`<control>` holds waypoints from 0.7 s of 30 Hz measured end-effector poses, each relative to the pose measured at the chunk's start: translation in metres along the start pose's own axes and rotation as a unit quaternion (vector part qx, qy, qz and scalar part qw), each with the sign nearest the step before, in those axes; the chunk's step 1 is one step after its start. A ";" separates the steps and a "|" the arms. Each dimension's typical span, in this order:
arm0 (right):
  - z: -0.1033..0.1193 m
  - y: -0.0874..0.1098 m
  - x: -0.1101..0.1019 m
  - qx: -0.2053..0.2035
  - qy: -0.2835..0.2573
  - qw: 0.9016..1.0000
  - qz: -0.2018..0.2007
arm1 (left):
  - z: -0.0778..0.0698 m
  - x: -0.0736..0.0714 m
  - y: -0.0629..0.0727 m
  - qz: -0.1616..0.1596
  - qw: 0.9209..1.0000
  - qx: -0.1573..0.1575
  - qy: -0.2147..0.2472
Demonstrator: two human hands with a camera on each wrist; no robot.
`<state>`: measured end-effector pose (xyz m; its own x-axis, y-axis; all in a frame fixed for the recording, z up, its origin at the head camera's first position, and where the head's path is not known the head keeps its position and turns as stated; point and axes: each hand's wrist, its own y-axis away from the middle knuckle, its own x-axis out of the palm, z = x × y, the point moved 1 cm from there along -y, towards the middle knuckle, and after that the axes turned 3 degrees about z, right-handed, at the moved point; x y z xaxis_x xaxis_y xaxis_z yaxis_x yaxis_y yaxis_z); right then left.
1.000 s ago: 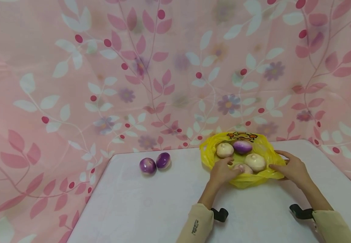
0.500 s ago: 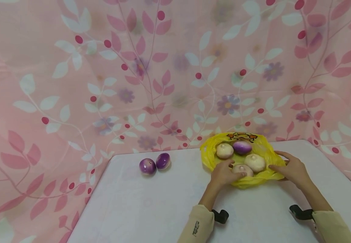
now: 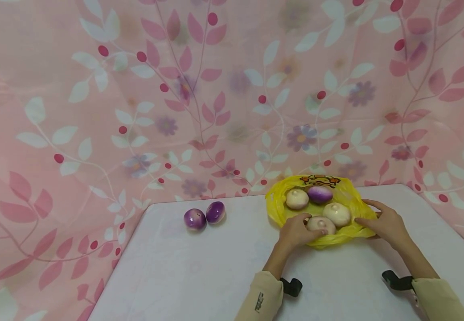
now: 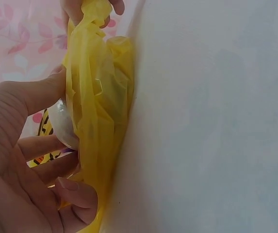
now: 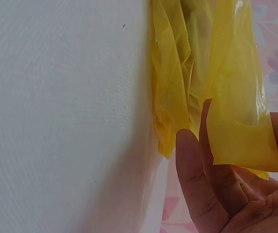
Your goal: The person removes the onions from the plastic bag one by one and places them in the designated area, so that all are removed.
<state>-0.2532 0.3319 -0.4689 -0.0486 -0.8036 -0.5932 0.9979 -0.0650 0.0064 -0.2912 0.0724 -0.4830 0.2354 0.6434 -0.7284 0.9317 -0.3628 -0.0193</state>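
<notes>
A yellow plastic bag lies with its mouth open at the right of the table. Inside it are three pale onions and a purple onion. My left hand reaches over the bag's near left edge and holds the nearest pale onion, thumb on the near side. In the left wrist view this pale onion shows between thumb and fingers, partly behind the bag. My right hand grips the bag's right edge; in the right wrist view, yellow film hangs between its thumb and fingers.
Two more purple onions, one beside the other, sit at the table's back left. A pink floral curtain hangs behind the white table. Each wrist wears a black mount.
My left hand has drawn in slightly, its fingers closing round the near pale onion, which now shows more fully. My right hand and the two purple onions at the left stay put.
</notes>
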 end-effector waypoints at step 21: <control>0.003 0.000 0.002 -0.011 0.001 1.000 0.001 | 0.006 -0.028 0.003 -0.052 0.998 0.030 0.027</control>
<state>-0.2535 0.3287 -0.4680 -0.0465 -0.8023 -0.5951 0.9987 -0.0503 -0.0103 -0.2961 0.0493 -0.4671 0.1535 0.7143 -0.6828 0.9339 -0.3306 -0.1359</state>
